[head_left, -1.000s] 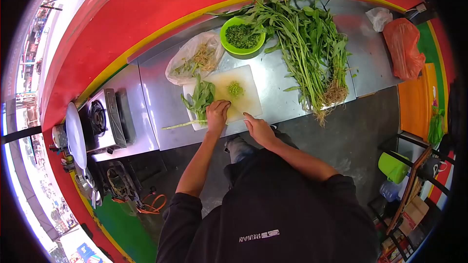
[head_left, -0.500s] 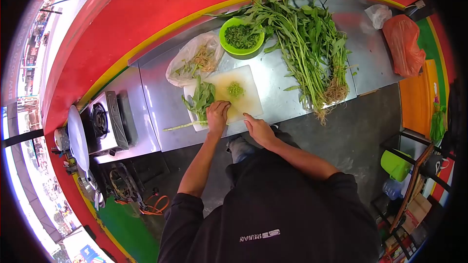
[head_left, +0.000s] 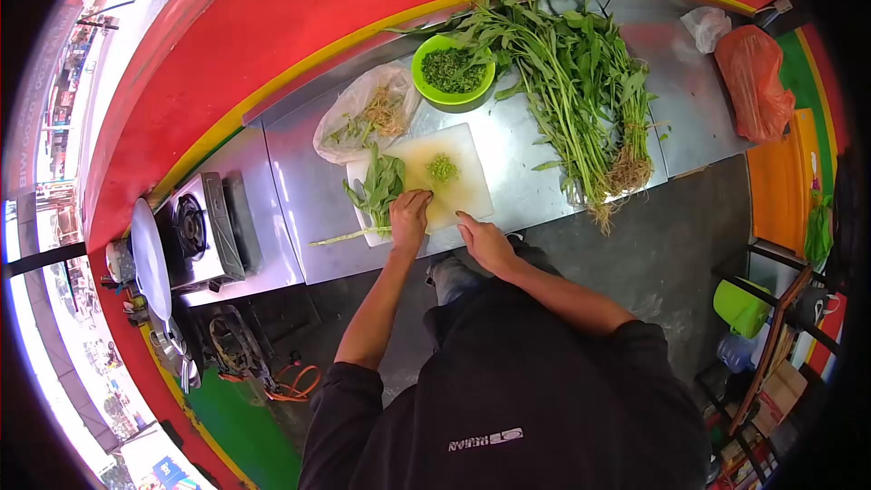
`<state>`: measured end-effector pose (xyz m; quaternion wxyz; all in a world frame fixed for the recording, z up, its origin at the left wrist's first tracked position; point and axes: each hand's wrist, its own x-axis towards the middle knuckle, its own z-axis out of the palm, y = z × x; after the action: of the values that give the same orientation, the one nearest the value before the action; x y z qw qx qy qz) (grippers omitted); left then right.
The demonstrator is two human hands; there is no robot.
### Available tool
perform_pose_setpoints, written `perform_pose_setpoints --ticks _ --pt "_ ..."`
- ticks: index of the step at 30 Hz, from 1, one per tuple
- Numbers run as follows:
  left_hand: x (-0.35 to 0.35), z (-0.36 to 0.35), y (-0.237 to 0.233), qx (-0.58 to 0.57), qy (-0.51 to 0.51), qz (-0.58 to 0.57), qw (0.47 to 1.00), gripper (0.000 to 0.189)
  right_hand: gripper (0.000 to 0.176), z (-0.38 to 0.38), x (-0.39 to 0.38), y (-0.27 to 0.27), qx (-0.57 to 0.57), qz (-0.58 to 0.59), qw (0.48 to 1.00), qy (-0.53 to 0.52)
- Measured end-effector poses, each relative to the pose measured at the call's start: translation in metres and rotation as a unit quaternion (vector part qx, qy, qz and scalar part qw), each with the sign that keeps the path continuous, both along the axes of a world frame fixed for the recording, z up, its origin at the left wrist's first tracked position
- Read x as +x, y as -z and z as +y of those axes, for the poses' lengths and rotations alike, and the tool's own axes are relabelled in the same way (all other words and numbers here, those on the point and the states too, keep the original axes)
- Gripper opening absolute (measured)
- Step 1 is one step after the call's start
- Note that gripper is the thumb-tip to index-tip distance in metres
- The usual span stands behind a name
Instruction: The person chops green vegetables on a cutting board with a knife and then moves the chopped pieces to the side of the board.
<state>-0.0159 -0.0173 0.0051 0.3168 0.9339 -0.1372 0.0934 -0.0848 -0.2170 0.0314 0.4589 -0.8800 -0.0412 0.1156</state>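
A white cutting board [head_left: 464, 143] lies near the counter's front edge, with a small heap of chopped green bits [head_left: 442, 168] on it. My left hand [head_left: 410, 218] is closed, fingers bunched, on stems of leafy greens at the board's front part. The leaves of these greens [head_left: 376, 186] spread to the left of that hand, and one pale stem [head_left: 349, 238] reaches past the board's left edge. My right hand [head_left: 485, 245] is closed at the board's front right edge. What it grips is too thin or hidden to make out.
Behind the board stand a green bowl [head_left: 421, 77] of chopped greens and a plastic bag [head_left: 337, 122] with rooty trimmings. Long rooted greens [head_left: 581, 91] cover the counter's right part. A gas stove [head_left: 195, 231] is left; a red plastic bag [head_left: 751, 82] sits far right.
The whole view has shifted slightly, moving everything a little to the right. Both hands keep nearly the same place and grip over the board.
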Motion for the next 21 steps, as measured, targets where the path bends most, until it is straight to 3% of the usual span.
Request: perform_pose_setpoints --ticks 21 --pt "-0.002 -0.002 -0.006 0.058 0.006 -0.023 0.998 0.013 0.031 0.009 0.013 0.01 -0.038 -0.005 0.999 -0.001"
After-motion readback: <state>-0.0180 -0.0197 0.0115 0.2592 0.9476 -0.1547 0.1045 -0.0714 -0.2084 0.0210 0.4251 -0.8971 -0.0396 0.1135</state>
